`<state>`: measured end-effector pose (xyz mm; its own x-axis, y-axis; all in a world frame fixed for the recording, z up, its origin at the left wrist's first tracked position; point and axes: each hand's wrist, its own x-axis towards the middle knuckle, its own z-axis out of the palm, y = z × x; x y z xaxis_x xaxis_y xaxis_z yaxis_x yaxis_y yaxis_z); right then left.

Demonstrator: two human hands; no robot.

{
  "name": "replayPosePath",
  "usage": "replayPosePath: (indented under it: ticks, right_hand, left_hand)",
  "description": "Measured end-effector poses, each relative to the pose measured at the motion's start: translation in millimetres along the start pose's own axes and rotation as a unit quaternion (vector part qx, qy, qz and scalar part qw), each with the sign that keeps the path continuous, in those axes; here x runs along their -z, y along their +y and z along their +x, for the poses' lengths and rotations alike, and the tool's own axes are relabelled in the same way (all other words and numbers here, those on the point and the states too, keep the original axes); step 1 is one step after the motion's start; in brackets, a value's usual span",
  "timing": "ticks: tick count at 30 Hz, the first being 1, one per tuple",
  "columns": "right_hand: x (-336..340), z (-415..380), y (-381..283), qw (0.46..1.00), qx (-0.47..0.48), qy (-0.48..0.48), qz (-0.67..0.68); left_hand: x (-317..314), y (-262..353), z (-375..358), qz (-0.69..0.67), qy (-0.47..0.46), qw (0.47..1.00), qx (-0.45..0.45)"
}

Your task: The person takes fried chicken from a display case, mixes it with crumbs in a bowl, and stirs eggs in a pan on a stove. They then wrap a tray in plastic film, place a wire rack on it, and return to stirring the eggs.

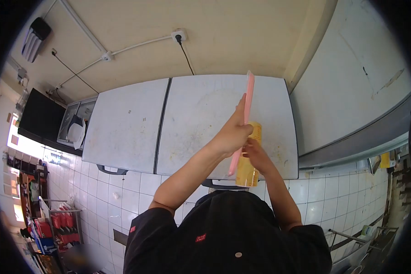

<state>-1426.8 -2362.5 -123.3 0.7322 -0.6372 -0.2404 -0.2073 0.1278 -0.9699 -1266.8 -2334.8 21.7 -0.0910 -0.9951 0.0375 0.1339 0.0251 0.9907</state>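
Observation:
My left hand point(233, 136) is closed on a thin, flat pink board-like thing point(248, 102), seen almost edge-on and tilted upright, with a clear edge at its top and bottom ends. The thumb reaches over its right side. Against that side stands a yellow, partly see-through cylinder point(247, 172) that looks like a roll of wrap. My right hand point(256, 157) crosses the middle of the cylinder, its fingers curled over it toward the pink thing. Both things are above the front part of the white top; what the fingertips touch is partly hidden.
The white, stained chest-type top point(123, 123) has two lids with a dark seam and front handles point(112, 171). A tall white panel point(351, 82) stands at the right. A plug and cable point(180, 40) hang on the wall. A rack with red items point(64, 223) stands lower left.

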Motion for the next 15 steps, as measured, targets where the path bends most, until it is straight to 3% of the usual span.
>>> replayPosePath:
  ticks: [1, 2, 4, 5, 7, 8, 9, 10, 11, 12, 14, 15]
  right_hand:
    - [1, -12, -21, 0.989, -0.014, 0.079, 0.122]
    - [2, -29, -45, 0.990, -0.010, 0.075, 0.119]
    - [2, -59, -79, 0.955, 0.024, 0.075, 0.285]
    - [9, -65, -75, 0.956, 0.023, 0.078, 0.283]
    - [27, -77, -63, 0.958, 0.089, -0.047, 0.267]
    - [29, -78, -60, 0.959, 0.090, -0.041, 0.265]
    - [31, -78, -58, 0.958, 0.070, 0.021, 0.279]
    - [33, -76, -54, 0.951, 0.052, 0.083, 0.293]
    - [36, -74, -47, 0.951, 0.056, 0.086, 0.292]
    - [40, -73, -36, 0.939, 0.041, 0.113, 0.321]
    - [41, -82, -23, 0.923, 0.030, 0.144, 0.356]
    - [42, -87, -18, 0.911, 0.002, 0.168, 0.376]
  left_hand:
    - [-4, -3, 3, 0.002, 0.004, 1.000, -0.005]
    - [-11, -5, 7, -0.023, 0.018, 1.000, 0.007]
    - [-23, -20, 18, 0.023, 0.015, 1.000, 0.002]
    - [-37, -20, 22, 0.020, 0.013, 1.000, 0.001]
    - [-70, -16, 27, 0.087, 0.045, 0.995, 0.027]
    - [-77, -15, 33, -0.027, 0.004, 0.998, 0.057]
    - [-77, -19, 38, -0.028, -0.002, 0.998, 0.055]
    - [-75, -29, 44, -0.180, -0.027, 0.978, 0.104]
    - [-71, -37, 49, -0.326, -0.051, 0.932, 0.152]
    - [-63, -44, 49, -0.323, -0.056, 0.932, 0.153]
    - [-30, -53, 41, -0.115, -0.101, 0.987, 0.047]
    - [-9, -81, 39, 0.137, 0.011, 0.989, -0.058]
